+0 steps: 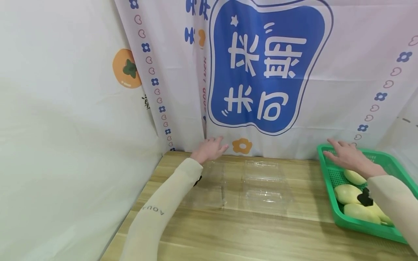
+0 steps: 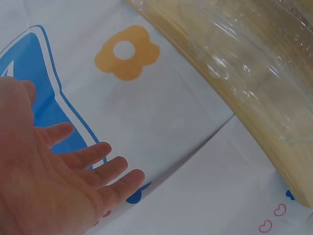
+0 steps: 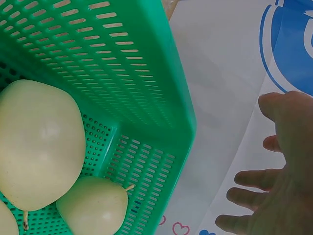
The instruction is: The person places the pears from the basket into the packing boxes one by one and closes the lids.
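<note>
In the head view my left hand (image 1: 210, 149) hovers over the far end of a clear plastic box (image 1: 212, 190), near the hanging cloth. Its fingers are spread, and the palm shows bare in the left wrist view. Over the far part of a green basket (image 1: 337, 217) reaches my right hand (image 1: 351, 157), fingers extended, holding nothing. Several pale yellow-green fruits (image 1: 360, 212) with short stems lie in that basket. Seen from the right wrist, two of these fruits (image 3: 41, 142) sit below the slotted wall, apart from the fingers.
A second clear plastic box (image 1: 264, 185) stands on the wooden table (image 1: 235, 235), right of the first. White cloth (image 1: 313, 108) with a blue printed sign hangs along the table's back edge. Another pale cloth (image 1: 65, 145) covers the left side.
</note>
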`<state>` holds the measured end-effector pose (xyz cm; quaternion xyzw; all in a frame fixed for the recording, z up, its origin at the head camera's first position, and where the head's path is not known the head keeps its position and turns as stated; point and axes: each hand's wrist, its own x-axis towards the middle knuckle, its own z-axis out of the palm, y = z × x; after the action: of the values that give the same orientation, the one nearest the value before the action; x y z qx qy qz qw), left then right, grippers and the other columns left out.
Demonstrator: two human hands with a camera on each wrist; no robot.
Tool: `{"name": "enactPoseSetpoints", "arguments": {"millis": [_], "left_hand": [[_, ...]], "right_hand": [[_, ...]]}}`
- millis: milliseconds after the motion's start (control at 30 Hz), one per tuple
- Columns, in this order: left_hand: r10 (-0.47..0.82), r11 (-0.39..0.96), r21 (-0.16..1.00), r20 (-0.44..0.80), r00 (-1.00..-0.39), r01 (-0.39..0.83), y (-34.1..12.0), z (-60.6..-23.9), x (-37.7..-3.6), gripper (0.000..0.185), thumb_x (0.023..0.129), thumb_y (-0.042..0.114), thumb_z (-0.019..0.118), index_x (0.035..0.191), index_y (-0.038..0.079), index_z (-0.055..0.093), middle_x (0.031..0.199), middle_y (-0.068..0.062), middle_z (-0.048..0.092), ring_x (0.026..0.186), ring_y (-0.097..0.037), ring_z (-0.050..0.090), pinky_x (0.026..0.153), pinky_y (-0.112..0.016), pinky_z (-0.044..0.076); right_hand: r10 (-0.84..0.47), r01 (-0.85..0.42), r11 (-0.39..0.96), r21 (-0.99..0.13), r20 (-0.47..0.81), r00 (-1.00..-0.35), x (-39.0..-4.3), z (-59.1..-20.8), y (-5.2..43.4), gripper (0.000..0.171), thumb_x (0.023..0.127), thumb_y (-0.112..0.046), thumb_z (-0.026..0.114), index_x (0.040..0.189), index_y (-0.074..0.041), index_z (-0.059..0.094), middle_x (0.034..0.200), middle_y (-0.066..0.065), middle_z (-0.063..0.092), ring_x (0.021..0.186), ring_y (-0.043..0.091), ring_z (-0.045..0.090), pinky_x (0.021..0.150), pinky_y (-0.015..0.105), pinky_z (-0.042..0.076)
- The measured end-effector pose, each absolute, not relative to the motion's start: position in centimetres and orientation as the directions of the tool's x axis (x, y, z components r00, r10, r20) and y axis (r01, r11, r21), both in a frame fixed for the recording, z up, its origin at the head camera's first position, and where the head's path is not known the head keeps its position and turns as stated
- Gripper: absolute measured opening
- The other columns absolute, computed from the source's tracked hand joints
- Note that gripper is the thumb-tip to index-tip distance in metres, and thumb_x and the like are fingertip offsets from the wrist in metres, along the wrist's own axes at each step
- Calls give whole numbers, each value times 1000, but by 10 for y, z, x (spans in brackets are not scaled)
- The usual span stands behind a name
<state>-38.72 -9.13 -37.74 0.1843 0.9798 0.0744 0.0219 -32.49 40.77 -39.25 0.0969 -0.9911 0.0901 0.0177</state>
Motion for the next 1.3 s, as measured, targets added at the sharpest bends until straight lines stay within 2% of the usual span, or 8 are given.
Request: {"name": "enactPoseSetpoints", "arguments": {"millis": [267, 433, 833, 1133, 1300], "left_hand": [[369, 911, 197, 0, -929, 362, -84, -386, -379, 64, 102, 57, 30, 152, 17, 31, 150, -17, 43, 137, -38, 42, 108, -57, 39], [387, 910, 157, 15, -922, 384, -82, -392, -374, 65, 102, 58, 28, 153, 16, 30, 149, -17, 44, 136, -38, 43, 112, -53, 36], [448, 875, 184, 38, -893, 447, -63, -405, -361, 70, 103, 57, 25, 155, 11, 25, 150, -18, 43, 140, -33, 40, 119, -47, 29], [451, 853, 264, 61, -890, 450, -50, -408, -348, 66, 103, 55, 28, 155, 14, 24, 153, -18, 39, 141, -34, 39, 118, -47, 30], [437, 847, 311, 53, -898, 431, -45, -411, -341, 66, 102, 57, 29, 156, 19, 23, 156, -16, 36, 143, -34, 37, 117, -49, 31]], "right_hand": [[-201, -210, 958, -196, 64, -978, -329, -401, 411, 72, 104, -43, 38, 150, 9, 20, 140, 47, 29, 125, 66, 27, 101, 77, 23], [-190, -199, 957, -211, 63, -980, -333, -404, 416, 71, 104, -43, 38, 148, 10, 21, 140, 47, 29, 123, 67, 27, 99, 77, 25], [-153, -156, 953, -261, 34, -988, -334, -410, 437, 76, 104, -44, 35, 146, 17, 19, 138, 50, 26, 120, 68, 27, 95, 77, 27], [-164, -167, 966, -196, 31, -986, -336, -411, 447, 66, 104, -35, 40, 141, 18, 27, 131, 49, 35, 116, 66, 34, 93, 74, 34], [-153, -152, 968, -197, 9, -988, -337, -411, 451, 66, 104, -35, 40, 140, 18, 27, 130, 51, 34, 114, 68, 33, 91, 75, 34]]}}
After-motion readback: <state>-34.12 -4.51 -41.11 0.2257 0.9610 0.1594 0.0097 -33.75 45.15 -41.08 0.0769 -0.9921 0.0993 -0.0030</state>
